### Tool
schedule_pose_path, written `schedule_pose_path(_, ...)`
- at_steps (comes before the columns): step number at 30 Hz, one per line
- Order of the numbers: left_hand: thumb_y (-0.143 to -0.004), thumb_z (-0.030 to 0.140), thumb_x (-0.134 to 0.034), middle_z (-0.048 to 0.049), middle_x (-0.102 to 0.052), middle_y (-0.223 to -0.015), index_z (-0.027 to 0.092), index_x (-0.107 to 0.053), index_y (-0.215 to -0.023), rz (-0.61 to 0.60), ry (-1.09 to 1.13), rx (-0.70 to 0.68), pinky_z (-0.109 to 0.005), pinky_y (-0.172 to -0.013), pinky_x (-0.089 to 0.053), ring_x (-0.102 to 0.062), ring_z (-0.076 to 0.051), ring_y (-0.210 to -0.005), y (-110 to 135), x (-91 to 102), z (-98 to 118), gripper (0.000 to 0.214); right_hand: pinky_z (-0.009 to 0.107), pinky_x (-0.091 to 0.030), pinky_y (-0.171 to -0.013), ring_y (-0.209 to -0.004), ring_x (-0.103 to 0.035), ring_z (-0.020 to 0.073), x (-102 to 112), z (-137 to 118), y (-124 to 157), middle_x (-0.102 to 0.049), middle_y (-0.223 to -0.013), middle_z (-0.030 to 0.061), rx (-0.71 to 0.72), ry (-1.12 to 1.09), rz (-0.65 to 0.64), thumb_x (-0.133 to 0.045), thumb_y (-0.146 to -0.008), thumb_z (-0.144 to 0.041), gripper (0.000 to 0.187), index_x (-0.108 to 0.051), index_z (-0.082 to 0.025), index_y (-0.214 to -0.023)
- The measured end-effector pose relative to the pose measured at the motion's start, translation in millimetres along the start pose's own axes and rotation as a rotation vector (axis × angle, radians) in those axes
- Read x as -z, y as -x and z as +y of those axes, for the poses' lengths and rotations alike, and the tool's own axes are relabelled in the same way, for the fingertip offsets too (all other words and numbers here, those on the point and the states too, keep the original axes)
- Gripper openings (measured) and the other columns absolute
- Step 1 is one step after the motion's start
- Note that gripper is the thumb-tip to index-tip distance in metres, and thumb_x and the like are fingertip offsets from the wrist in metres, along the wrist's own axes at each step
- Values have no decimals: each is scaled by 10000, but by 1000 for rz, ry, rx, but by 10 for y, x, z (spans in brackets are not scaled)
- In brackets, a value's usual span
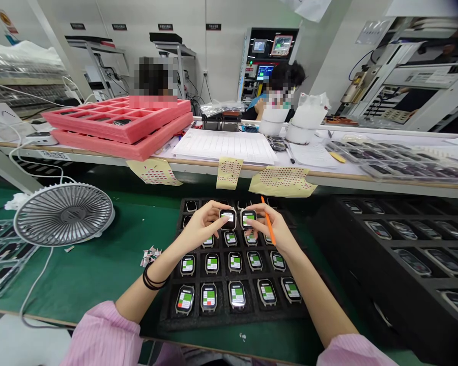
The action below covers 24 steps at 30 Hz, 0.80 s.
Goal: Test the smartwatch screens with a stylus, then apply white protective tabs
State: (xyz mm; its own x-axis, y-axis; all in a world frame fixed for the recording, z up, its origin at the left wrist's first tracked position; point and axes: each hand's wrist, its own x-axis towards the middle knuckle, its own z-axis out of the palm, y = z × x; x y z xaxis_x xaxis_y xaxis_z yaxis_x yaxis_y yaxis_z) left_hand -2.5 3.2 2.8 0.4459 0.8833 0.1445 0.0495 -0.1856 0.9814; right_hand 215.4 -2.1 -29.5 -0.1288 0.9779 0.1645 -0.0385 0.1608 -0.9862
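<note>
Nearest you, your pink ribbed sleeves (103, 335) frame a black foam tray (168, 317) lying on the green bench mat (110, 264). Its near rows hold small square watch bodies with lit green-and-white screens (236, 295), one per pocket. Black hair bands (152, 278) circle your left wrist. Farther up the tray, your left hand (200, 224) is raised over the far rows, thumb and fingertips pinched on a first lit watch body (228, 217). Your right hand (274, 232) pinches a second lit watch body (248, 217) just beside it. A thin orange plastic stylus (269, 223) is tucked between the right hand's fingers, its tip pointing up and away. On the mat to your left lies a round white wire-guard fan (64, 213). To your right sits a larger black tray of dark-screened units (404, 254). Beyond, yellow perforated sheets (282, 181) hang off the shelf edge. Stacked pink foam trays (118, 124) and a white printed form (229, 146) lie on the shelf, with two people behind it.
</note>
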Motion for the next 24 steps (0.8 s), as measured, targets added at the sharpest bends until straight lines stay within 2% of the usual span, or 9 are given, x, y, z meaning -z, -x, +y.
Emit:
schedule_pose_path(5, -854, 424, -625, -25, -614, -843, 162, -591, -1051, -1, -1, 0, -201, -511, -491, -504, -85, -599, -4, -13, -4, 329, 228, -472, -384, -453, -650, 144, -3, -23, 13, -629, -677, -12, -10, -19, 37, -666, -834, -452, 270, -645, -197, -919)
schedule_pose_path(9, -839, 412, -651, -32, -620, -838, 165, -582, -1068, 10, -22, -3, -192, -494, -463, -506, -99, -626, -7, -17, -35, 343, 254, -534, -436, -584, -713, 183, -2, -49, 30, -674, -849, 34, 19, -37, -54, -668, -842, -419, 298, -632, -209, -1051)
schedule_pose_path(13, -808, 379, -693, -35, -638, -827, 162, -580, -1020, 59, -66, -15, -171, -468, -411, -502, -96, -621, -8, -23, -45, 323, 272, -571, -482, -638, -727, 179, -12, -71, 55, -672, -1025, 72, 20, -22, -102, -661, -855, -387, 308, -613, -220, -1109)
schedule_pose_path(20, -871, 446, -610, -45, -644, -874, 180, -589, -1068, 30, -30, 15, -162, -435, -417, -513, -108, -649, -11, -21, -66, 332, 290, -595, -526, -652, -724, 173, 14, -39, 43, -666, -1071, 80, 26, -3, -138, -660, -862, -379, 316, -604, -227, -1134)
schedule_pose_path(24, -877, 452, -599, -53, -649, -902, 177, -584, -1078, 23, -1, 17, -164, -441, -431, -535, -117, -679, -17, -25, -71, 341, 290, -585, -520, -637, -722, 173, 10, -45, 45, -670, -1039, 72, 26, -7, -112, -657, -865, -380, 306, -610, -226, -1125)
